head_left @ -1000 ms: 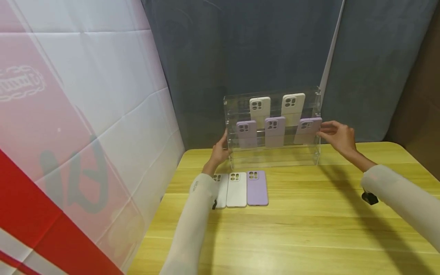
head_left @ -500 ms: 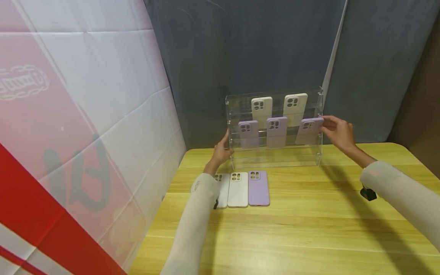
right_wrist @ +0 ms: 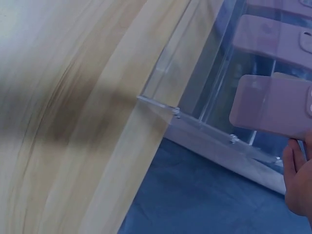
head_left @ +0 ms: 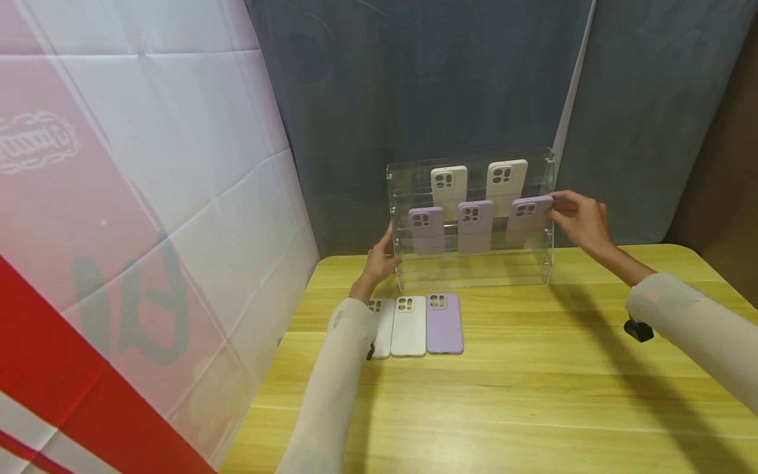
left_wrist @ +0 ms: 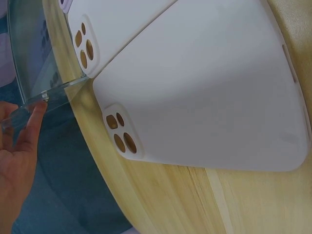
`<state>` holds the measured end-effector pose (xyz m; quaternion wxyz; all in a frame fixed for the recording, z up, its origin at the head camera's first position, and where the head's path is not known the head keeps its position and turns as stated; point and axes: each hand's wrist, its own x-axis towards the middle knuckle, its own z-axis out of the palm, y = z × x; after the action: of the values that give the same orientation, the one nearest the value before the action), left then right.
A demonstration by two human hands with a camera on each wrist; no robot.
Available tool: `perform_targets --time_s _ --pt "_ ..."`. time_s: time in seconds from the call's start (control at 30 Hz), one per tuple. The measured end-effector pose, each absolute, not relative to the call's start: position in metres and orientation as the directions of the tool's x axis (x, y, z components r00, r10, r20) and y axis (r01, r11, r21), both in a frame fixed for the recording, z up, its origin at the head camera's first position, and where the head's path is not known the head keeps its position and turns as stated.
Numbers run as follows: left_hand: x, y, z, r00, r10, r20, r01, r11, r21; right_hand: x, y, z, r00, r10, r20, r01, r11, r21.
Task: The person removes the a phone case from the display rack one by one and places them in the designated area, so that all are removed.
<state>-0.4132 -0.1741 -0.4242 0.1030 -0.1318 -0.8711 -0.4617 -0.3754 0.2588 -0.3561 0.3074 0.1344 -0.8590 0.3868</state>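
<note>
Grey curtains hang behind a wood-grain table where, in the head view, a person's right hand pinches a lilac phone case by its edge, rightmost of three along a clear display rack; two white phone cases and a flat lilac case lie in front. In the left wrist view, the left hand's fingers and thumb clamp the rack's side panel. In the right wrist view, fingertips meet the held case's long edge.
</note>
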Motion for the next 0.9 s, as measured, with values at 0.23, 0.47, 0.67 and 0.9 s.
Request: perform_targets --time_s 0.23,0.47,0.67,0.9 --pt "-0.414 -0.175 -0.424 -0.948 0.127 0.293 0.313 0.545 0.778 -0.368 0.251 -0.345 -0.775 -0.018 0.632 -0.497 0.637 -0.590" --pt "-0.419 -0.174 -0.428 -0.958 0.139 0.250 0.286 0.491 0.823 -0.358 0.247 -0.333 -0.772 -0.021 0.635 -0.508 0.621 -0.597" --pt "-0.421 -0.174 -0.430 -0.955 0.154 0.255 0.297 0.439 0.848 -0.349 0.240 -0.324 -0.772 -0.009 0.636 -0.504 0.618 -0.603" --pt "-0.420 -0.175 -0.428 -0.950 0.152 0.272 0.311 0.457 0.833 -0.342 0.232 -0.327 -0.791 -0.032 0.610 -0.495 0.620 -0.609"
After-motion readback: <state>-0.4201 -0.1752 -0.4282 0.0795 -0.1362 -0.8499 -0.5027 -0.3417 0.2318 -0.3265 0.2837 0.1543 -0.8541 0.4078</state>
